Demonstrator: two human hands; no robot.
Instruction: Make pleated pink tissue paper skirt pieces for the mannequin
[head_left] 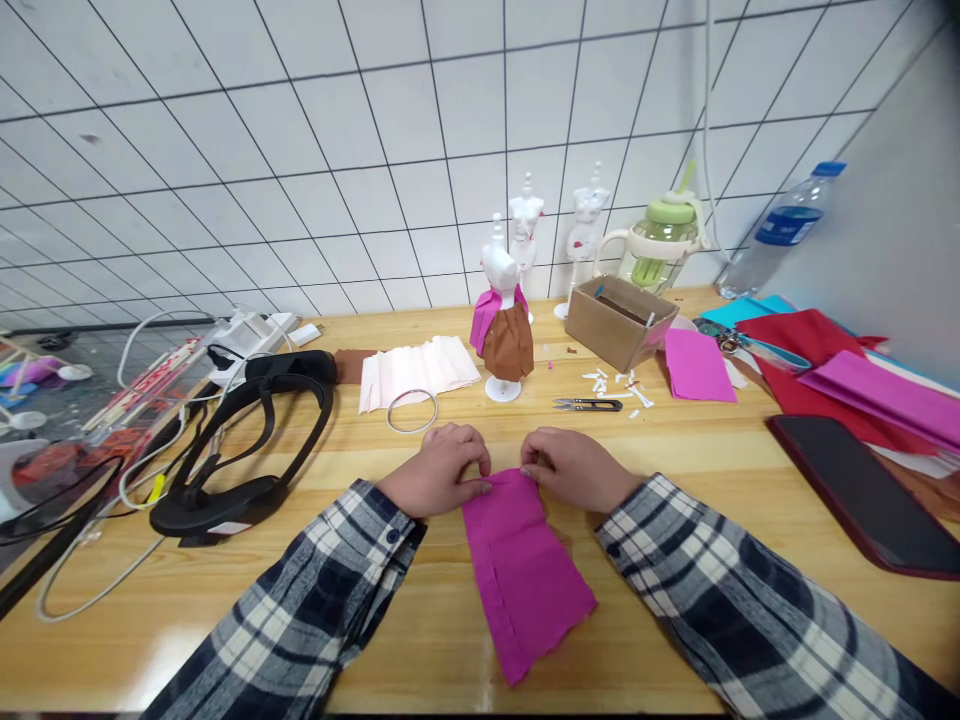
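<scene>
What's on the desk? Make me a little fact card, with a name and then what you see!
Left hand: pinching the magenta sheet at its top edge
Right hand: at the same edge, fingers curled
Dressed figure: white, wearing a brown skirt
Behind it: two more white figures
Cutting tool: black snips, beside white scraps
Round thing: thin ring, partly over the pale pink sheet
Box: brown, in front of the green-lidded jug
Right side: phone lying flat

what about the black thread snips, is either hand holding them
No, the black thread snips lie on the table, while the left hand and right hand pinch the far edge of the magenta cloth.
</scene>
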